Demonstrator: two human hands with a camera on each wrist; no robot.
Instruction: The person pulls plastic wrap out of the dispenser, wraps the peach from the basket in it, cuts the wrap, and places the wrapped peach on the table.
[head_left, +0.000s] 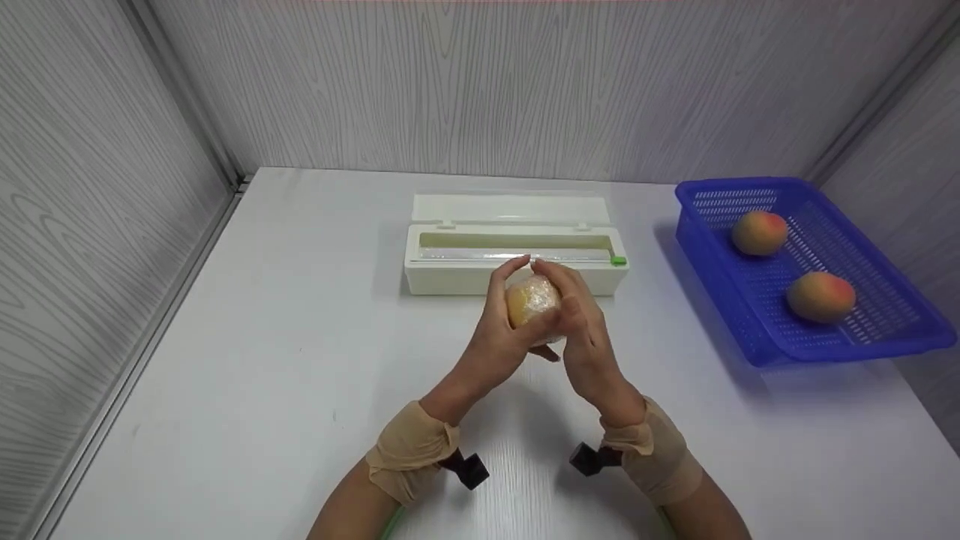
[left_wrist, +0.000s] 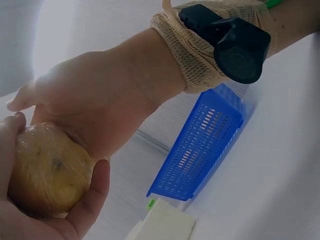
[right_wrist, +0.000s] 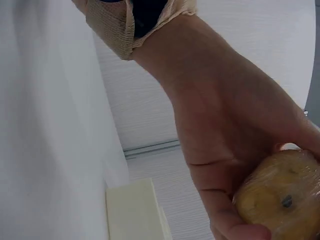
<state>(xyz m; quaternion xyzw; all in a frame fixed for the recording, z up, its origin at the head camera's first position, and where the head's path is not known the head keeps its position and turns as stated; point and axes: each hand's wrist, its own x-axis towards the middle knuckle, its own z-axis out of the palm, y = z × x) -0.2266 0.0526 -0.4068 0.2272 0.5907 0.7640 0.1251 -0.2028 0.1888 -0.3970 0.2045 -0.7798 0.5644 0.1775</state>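
Note:
A round yellow peach (head_left: 533, 297) in shiny cling film is held between both hands above the table. The left hand (head_left: 496, 330) curls its fingers and thumb around the fruit's left and lower side. From the right, the right hand (head_left: 589, 337) cups it with bent fingers that almost meet the left fingertips at the top. Close up in the left wrist view, the film on the peach (left_wrist: 47, 170) looks creased, with a dark spot beneath it. Just behind the hands stands a white cling film dispenser (head_left: 450, 281), lid raised, a roll inside. The peach's underside is partly hidden.
At the right, a blue plastic basket (head_left: 720, 300) contains two unwrapped peaches, one farther back (head_left: 760, 233) and one nearer (head_left: 821, 297). A green slider (head_left: 618, 261) sits at the dispenser's right end. Pale wood-grain panels (head_left: 480, 90) bound the white table (head_left: 262, 337).

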